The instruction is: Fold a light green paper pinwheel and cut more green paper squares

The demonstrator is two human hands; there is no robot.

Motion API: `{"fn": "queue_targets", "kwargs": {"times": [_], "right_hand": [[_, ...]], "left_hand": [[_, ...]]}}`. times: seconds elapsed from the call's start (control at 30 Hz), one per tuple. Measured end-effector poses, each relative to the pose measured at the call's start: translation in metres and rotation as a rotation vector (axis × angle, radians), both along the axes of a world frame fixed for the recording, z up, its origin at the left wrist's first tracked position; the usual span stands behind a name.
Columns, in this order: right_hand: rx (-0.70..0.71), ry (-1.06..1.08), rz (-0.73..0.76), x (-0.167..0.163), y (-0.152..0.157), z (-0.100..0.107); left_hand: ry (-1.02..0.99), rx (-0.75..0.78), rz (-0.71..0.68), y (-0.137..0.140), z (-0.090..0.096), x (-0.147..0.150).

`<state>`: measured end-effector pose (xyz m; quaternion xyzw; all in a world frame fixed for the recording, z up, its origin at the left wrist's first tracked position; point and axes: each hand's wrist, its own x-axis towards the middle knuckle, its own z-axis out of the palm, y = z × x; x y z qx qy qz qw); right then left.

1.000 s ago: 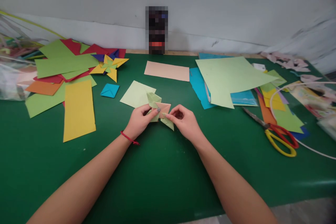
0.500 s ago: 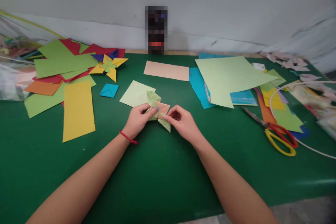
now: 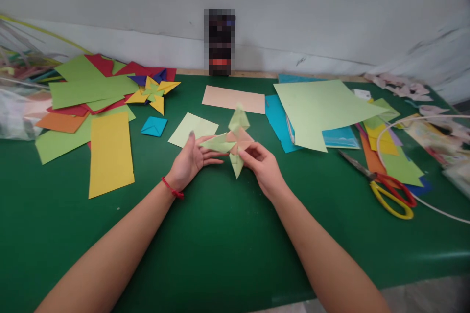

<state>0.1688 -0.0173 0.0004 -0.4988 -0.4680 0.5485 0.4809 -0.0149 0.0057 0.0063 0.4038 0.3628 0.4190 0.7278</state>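
A folded paper star point(image 3: 238, 137) with a peach middle and pale green points is held up over the table, slightly smeared by motion. My right hand point(image 3: 265, 165) pinches its right side between thumb and fingers. To the left, my left hand point(image 3: 191, 159) is open, palm turned up, thumb raised and fingers stretched out; one green point of the star lies over these fingers. A pale green paper square point(image 3: 193, 127) lies just behind my left hand. Farther back is a peach paper strip point(image 3: 235, 99). A small folded blue paper piece point(image 3: 154, 126) lies to the left.
On the left lie a yellow paper strip point(image 3: 111, 156), green sheets point(image 3: 88, 92) and a yellow-and-purple folded star point(image 3: 153, 93). At right are a large pale green sheet point(image 3: 323, 107) and scissors point(image 3: 391, 190) with red and yellow handles. A pixelated dark object point(image 3: 220, 41) stands by the wall.
The paper star has turned and moved a little right and up, with its points now spread. My left hand has let go its pinch and opened; my right hand keeps hold.
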Motion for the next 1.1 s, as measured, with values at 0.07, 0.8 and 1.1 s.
{"fn": "queue_targets", "kwargs": {"times": [0.07,0.8,1.1], "right_hand": [[-0.016,0.086,-0.065,0.001,0.002,-0.004],[-0.065,-0.141,0.020,-0.006,-0.004,-0.002],[-0.053,-0.100,-0.080,-0.014,-0.005,-0.004]], "left_hand": [[0.094,0.082,-0.072,-0.003,0.001,0.004],[0.586,0.364,-0.133,-0.007,-0.002,0.005],[0.469,0.287,-0.187,-0.009,-0.003,0.008]]}}
